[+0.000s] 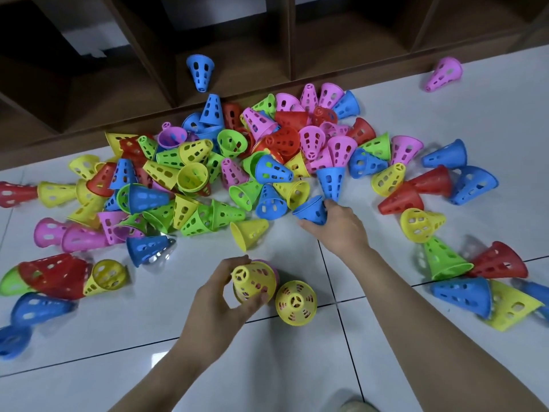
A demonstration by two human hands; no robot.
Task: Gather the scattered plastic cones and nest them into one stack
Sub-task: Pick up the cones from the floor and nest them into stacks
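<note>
A person's left hand (219, 295) grips a yellow cone (254, 281) near the camera, just left of another yellow cone (295, 303) standing on the white tiled floor (297, 367). Farther off, the right hand (338, 224) grasps a blue cone (312, 211) at the near edge of the scattered pile (237, 162).

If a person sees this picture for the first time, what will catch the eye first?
First, the big heap of colourful cones spread over the white tiled floor, just below the dark wooden shelf. Next, the two hands in front: the left hand holds a yellow cone stack, and the right hand grips a blue cone.
</note>
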